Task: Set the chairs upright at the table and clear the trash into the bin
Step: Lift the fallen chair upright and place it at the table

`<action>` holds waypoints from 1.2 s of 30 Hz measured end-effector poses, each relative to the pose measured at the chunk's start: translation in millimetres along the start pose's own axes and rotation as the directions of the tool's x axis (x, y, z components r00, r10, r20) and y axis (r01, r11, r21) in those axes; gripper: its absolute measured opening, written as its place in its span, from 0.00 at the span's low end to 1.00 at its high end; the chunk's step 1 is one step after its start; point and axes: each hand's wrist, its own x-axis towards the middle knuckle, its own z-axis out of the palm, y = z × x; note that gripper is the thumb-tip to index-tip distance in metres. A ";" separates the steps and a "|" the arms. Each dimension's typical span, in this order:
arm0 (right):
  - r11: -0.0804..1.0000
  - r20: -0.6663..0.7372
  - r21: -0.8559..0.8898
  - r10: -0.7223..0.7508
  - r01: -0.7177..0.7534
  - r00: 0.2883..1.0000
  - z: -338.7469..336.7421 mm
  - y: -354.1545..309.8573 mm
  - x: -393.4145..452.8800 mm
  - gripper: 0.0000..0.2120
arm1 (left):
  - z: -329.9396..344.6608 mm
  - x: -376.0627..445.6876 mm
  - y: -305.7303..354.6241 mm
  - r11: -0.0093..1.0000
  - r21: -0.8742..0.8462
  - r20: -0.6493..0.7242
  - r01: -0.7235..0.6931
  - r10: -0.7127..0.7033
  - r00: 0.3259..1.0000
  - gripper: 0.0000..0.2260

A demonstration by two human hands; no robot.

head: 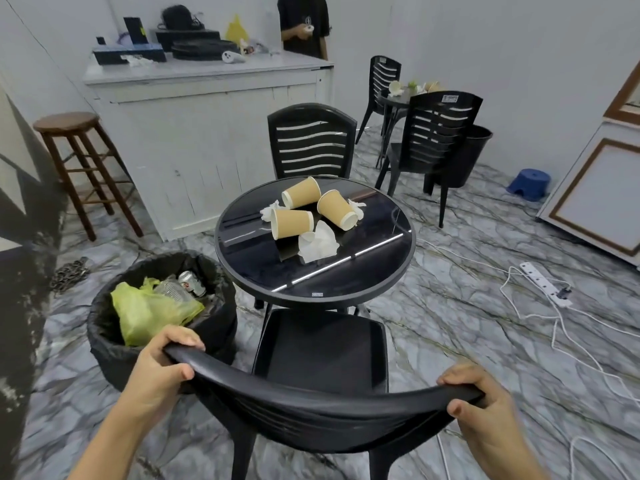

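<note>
A black plastic chair (pixel 318 355) stands upright right in front of me, its seat tucked under the round black table (pixel 374 271). My left hand (pixel 162 362) grips the left end of its backrest top and my right hand (pixel 485 400) grips the right end. On the table lie three tan paper cups (pixel 291 223) on their sides among crumpled white napkins (pixel 317 242). A second black chair (pixel 311 143) stands upright at the table's far side. A bin (pixel 104 327) lined with a black bag sits to the left of the table, holding a yellow bag and cans.
A white counter (pixel 207 105) with clutter stands behind, a person (pixel 304 26) beyond it. A wooden stool (pixel 79 168) is at left. Another table with two chairs (pixel 429 140) and a black bin (pixel 467 157) sits back right. A white power strip (pixel 543 282) and cables cross the floor at right.
</note>
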 end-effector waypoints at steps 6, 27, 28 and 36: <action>1.000 0.036 -0.018 0.012 -0.012 0.999 -4.2 -8.5 13.2 0.26 | 7.8 3.9 -0.3 1.000 -0.026 0.041 0.002 -0.001 0.999 0.24; 0.992 0.130 -0.119 0.064 -0.049 0.989 -10.7 22.0 -8.0 0.17 | -25.3 -13.5 -23.6 0.988 -0.018 0.057 0.157 -0.155 0.986 0.26; 0.992 0.134 -0.117 0.063 -0.048 0.989 -10.6 22.5 -7.7 0.15 | -26.1 -13.7 -23.0 0.986 0.003 0.061 0.166 -0.166 0.984 0.26; 0.983 0.133 -0.165 0.109 -0.086 0.985 -8.8 18.5 -8.7 0.14 | -27.0 -19.1 -23.1 0.986 0.023 0.038 0.166 -0.167 0.985 0.26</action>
